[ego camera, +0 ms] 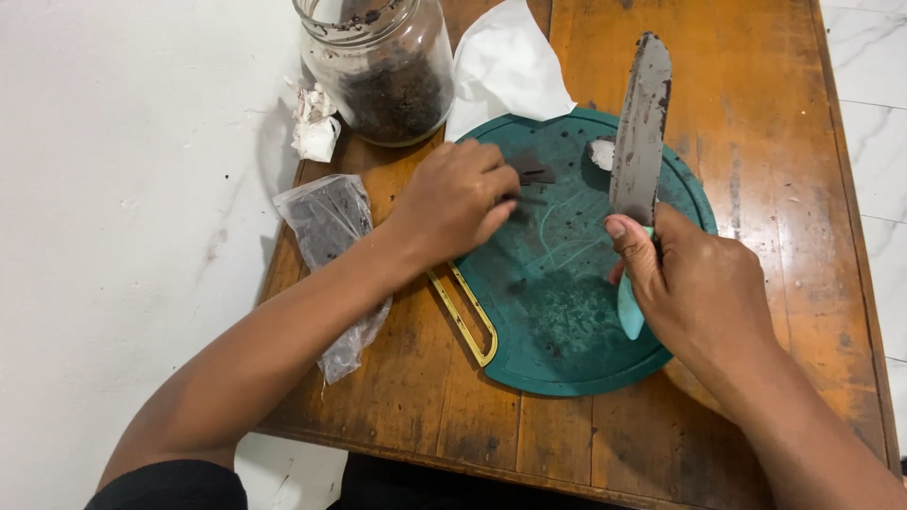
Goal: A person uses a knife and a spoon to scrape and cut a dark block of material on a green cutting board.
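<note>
Right hand grips the knife, blade pointing up and away over the green cutting board. Left hand pinches a small dark piece on the board, I think. Fingers sit close; a slip could nick them.

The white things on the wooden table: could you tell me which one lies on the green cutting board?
The small white lump beside the knife blade lies on the board; the crumpled paper and the white sheet lie off it.
</note>
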